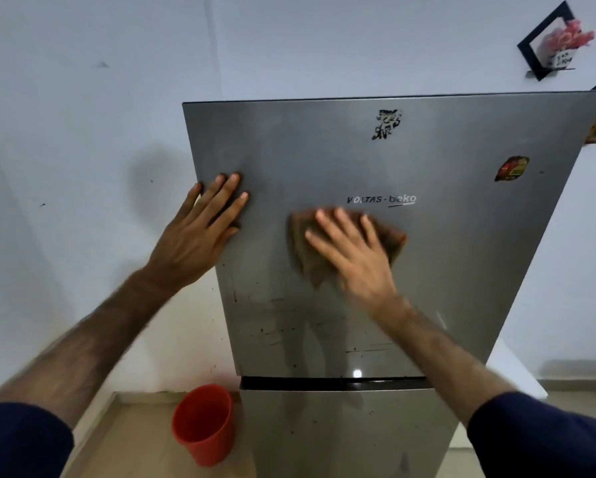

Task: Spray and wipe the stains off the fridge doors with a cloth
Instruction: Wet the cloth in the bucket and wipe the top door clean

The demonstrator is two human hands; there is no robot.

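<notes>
A steel-grey fridge fills the middle of the head view, with its upper door [462, 236] above a lower door [341, 436]. My right hand [355, 257] presses a brown cloth [396, 241] flat against the upper door, just below the brand lettering; the cloth is blurred. My left hand [200, 232] lies flat with straight fingers on the door's left edge. Dark streaks and specks [289, 326] mark the lower part of the upper door. No spray bottle is in view.
A red plastic bin [203, 426] stands on the floor left of the fridge. Stickers [387, 124] and a magnet [511, 169] sit on the upper door. A black-framed wall decoration [552, 43] hangs at top right. White walls surround the fridge.
</notes>
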